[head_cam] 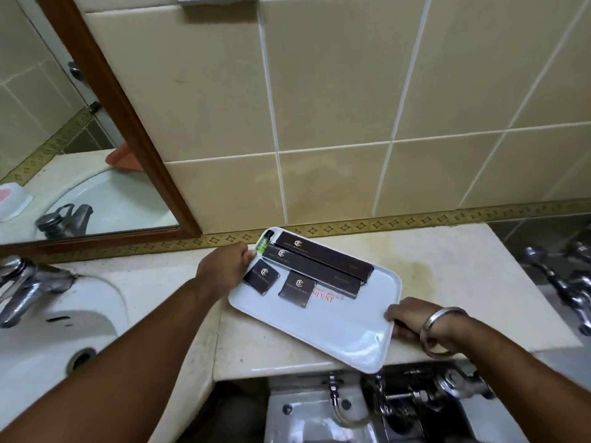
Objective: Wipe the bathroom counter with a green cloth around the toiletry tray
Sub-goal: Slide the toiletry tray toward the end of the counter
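The cream tabletop [447,266] bears the white toiletry tray [335,330], skewed so its near corner overhangs the front edge, probably being shifted to bare the stained surface behind it. The left hand [224,266] has its grip clamped on the tray's far-left edge, the right hand [412,318] on its right edge. Dark toiletry boxes [319,263] crowd the tray's far half. No green cloth is visible.

White sink [48,340] at 8 o'clock w/ chrome tap [28,282] at 9. Mirror [57,148] in brown wood frame at 10. Beige wall tiles [335,91] at 12, patterned border strip [415,220] under them. More chrome taps [563,282] at 3, metal pipe fittings [415,398] at 5.
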Tool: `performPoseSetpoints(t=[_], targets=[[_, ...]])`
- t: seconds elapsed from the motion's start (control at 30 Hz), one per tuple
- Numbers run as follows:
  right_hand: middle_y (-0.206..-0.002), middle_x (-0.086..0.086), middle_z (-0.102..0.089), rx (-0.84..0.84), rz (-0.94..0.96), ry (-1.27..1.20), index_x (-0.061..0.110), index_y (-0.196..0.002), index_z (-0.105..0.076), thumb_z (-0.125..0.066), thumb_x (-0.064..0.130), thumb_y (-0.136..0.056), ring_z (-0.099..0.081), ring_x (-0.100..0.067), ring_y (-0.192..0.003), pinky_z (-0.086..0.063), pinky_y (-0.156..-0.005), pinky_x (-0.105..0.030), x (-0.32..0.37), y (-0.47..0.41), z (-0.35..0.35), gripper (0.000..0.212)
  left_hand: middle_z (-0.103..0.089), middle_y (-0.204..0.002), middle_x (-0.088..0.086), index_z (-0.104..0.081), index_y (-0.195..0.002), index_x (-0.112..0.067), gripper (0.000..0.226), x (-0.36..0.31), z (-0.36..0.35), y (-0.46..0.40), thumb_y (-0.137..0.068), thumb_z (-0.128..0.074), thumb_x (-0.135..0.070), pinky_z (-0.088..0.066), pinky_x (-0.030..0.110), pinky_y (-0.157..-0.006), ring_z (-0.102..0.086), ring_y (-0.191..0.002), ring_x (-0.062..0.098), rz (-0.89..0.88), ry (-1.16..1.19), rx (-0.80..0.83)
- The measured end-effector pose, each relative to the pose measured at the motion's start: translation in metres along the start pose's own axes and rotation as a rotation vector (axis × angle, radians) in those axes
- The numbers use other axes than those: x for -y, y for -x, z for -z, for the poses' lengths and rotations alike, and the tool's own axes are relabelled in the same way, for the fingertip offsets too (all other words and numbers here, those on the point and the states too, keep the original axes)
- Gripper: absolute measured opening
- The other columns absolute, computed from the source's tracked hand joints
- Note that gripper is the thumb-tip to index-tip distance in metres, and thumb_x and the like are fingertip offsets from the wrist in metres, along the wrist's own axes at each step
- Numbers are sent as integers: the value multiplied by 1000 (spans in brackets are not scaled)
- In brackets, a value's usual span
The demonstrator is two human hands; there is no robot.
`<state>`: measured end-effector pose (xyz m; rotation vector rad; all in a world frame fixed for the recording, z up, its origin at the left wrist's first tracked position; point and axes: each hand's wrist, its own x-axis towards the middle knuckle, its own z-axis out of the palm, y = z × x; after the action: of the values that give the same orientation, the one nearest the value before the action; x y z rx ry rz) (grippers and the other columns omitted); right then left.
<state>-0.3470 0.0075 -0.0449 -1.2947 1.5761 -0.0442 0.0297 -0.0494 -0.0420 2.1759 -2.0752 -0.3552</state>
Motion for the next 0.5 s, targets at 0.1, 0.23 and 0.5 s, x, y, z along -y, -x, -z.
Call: performPoseSetpoints(t=[0.1,0.23,0.5], targets=[[-37,-2,-41,-32,-11,-263,16,-42,-49,-48,15,-87,-31,-13,-33,-23,-42,-26,-30,21,-15,45,-54,-77,1,-51,-81,-18,40,-24,-12,0,-101,-34,-48,-32,36,-62,-55,-79,30,-42,137,-14],[-38,-2,-42,-162,-75,-542,13,-46,-51,-48,13,-91,-32,-10,-30,-23,-34,-21,-70,54,-21,45,-64,-93,10,-52,-86,-21,34,-72,-29,-5,-102,-35,-44,-40,38,-69,-58,-90,33,-140,237,26],[-41,3,-34,-336,-154,-753,13,-54,-45,-43,18,-93,-23,-8,-33,-19,-34,-18,-154,108,18,40,-66,-118,11,-60,-109,-18,44,-228,-58,-22,-102,-30,-50,-45,42,-94,-60,-110,32,-269,465,187]])
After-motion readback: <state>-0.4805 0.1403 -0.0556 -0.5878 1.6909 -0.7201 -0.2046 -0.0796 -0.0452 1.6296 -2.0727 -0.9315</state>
